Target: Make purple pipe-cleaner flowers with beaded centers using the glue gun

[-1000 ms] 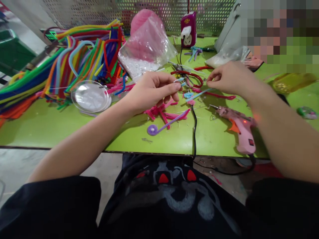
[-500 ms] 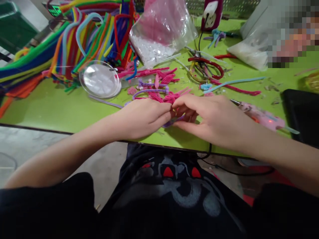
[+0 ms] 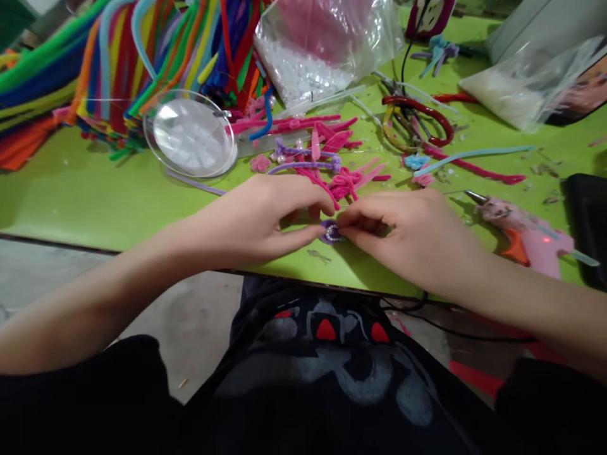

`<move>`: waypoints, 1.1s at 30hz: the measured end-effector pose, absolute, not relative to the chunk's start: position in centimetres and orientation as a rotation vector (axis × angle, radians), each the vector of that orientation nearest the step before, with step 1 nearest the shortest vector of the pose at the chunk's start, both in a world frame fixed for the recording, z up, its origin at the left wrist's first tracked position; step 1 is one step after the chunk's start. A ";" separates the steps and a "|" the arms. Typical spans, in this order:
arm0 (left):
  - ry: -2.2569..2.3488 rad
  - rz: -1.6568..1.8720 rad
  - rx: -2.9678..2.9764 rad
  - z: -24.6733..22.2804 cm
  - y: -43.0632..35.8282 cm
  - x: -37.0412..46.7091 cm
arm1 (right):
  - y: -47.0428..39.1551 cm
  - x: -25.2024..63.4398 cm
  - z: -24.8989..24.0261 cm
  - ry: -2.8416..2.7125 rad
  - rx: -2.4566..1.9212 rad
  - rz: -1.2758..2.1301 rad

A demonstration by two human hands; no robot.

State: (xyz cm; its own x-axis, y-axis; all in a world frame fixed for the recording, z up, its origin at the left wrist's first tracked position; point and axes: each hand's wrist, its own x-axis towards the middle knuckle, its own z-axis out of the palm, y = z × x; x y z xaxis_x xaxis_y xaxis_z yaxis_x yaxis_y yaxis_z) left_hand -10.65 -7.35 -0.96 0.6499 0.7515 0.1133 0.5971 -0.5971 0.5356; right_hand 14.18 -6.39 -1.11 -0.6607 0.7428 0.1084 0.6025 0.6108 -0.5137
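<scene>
A small purple fuzzy piece with a ring of pearly beads [image 3: 331,232] is between my two hands, just above the green table's front edge. My left hand [image 3: 272,218] has its thumb against the piece's left side; the index finger arches above, and the other fingers are partly hidden. With thumb and fingertips pinched together, my right hand [image 3: 408,230] grips the piece's right side. Right behind the hands lies a bright pink pipe-cleaner shape [image 3: 345,183]. Purple pipe-cleaner stems [image 3: 303,166] and a pink flower [image 3: 260,163] are beside it.
A pink glue gun [image 3: 531,230] with a lit red light lies right of my right hand. Pliers [image 3: 439,126], a clear spool [image 3: 192,136], a bag of white beads [image 3: 308,69] and bundled coloured pipe cleaners [image 3: 161,57] sit farther back. A black object [image 3: 588,221] is far right.
My left index finger has lifted away from the thumb, and the purple piece with its beads shows now between the hands. The view has tilted down and shifted left.
</scene>
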 end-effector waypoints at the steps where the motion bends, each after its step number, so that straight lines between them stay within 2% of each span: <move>1: 1.039 0.501 2.386 -1.1 -7.3 -10.9 | -6.4 14.2 -1.2 -2.553 -1.064 0.574; 13: 1.103 0.560 2.427 -2.2 -7.3 -10.8 | -6.9 13.8 -1.7 -2.588 -1.029 0.366; 20: 1.076 0.539 2.541 -2.3 -7.4 -10.8 | -6.5 14.4 -0.9 -2.526 -1.097 0.693; 23: 1.063 0.548 2.525 -2.3 -7.3 -10.8 | -6.3 14.5 -0.9 -2.502 -1.131 0.710; 33: 1.045 0.545 2.467 -2.2 -6.9 -10.4 | -6.1 14.8 -2.2 -2.749 -0.879 0.235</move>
State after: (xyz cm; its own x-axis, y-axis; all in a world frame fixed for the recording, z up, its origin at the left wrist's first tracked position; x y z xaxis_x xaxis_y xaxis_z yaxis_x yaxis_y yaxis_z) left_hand -10.38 -6.88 -2.22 0.6435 0.7406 0.1935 0.5824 -0.6378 0.5041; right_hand 14.76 -6.06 -2.15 -0.7885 0.5874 0.1822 0.5479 0.8055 -0.2259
